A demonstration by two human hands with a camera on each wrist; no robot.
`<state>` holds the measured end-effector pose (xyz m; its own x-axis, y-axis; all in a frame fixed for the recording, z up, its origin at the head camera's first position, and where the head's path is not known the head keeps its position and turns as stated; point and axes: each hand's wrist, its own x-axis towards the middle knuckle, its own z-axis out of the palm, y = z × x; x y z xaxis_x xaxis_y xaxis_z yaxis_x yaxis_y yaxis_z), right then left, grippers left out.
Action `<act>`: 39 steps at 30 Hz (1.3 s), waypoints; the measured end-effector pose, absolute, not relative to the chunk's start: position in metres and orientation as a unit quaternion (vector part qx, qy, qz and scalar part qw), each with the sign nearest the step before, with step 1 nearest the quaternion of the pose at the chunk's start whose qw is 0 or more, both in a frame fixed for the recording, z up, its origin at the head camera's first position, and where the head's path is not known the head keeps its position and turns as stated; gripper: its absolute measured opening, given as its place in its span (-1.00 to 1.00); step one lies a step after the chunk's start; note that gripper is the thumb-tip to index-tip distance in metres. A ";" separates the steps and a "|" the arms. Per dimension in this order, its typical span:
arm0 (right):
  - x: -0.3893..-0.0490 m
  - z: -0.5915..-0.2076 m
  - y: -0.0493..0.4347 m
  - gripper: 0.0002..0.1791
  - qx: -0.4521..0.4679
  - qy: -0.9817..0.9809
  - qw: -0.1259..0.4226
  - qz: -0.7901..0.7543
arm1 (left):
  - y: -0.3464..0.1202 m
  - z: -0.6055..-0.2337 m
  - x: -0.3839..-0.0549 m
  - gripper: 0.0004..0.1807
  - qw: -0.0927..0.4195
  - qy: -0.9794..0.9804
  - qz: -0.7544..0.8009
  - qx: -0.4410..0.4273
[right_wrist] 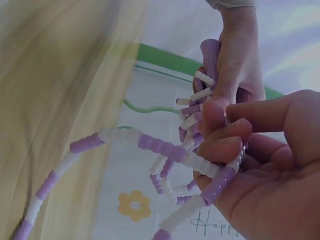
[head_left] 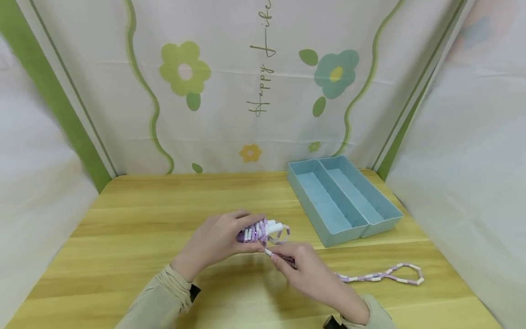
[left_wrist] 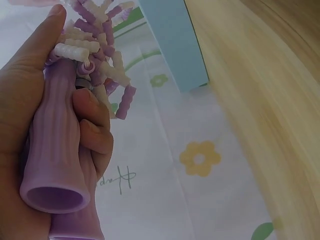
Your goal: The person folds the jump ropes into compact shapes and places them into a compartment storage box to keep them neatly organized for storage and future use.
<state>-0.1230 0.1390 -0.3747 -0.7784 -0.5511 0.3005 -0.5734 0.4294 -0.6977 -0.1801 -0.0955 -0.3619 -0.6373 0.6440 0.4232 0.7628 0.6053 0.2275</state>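
Observation:
A jump rope with purple ribbed handles (left_wrist: 57,145) and purple and white beads is between the hands. My left hand (head_left: 222,235) grips the two handles side by side, their flared hollow ends showing in the left wrist view. Beaded rope (head_left: 256,231) is wound in several turns about the handles. My right hand (head_left: 306,269) pinches a stretch of rope (right_wrist: 217,185) close to the left fingertips. From the right hand, the rope's free loop (head_left: 412,282) trails onto the table at the right. A smaller loop sticks out beyond the wound part.
Two light blue trays (head_left: 322,224) stand side by side at the back right of the wooden table (head_left: 135,219). Behind the table hangs a white cloth (head_left: 230,123) with printed flowers, and white cloth walls close off both sides.

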 end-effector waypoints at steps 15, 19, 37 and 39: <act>-0.132 -0.362 0.139 -0.85 0.420 -0.835 0.113 0.337 | -0.089 -0.362 -0.180 -0.19 0.167 -0.885 -0.155 -0.405; -0.137 -0.355 0.142 -0.80 0.477 -0.817 0.114 0.305 | -0.086 -0.361 -0.178 -0.19 0.152 -0.888 -0.151 -0.407; -0.154 -0.339 0.148 -0.78 0.510 -0.814 0.122 0.249 | -0.077 -0.359 -0.178 -0.16 0.085 -0.886 -0.184 -0.418; -0.157 -0.337 0.149 -0.76 0.514 -0.808 0.125 0.258 | -0.077 -0.359 -0.179 -0.19 0.081 -0.884 -0.187 -0.420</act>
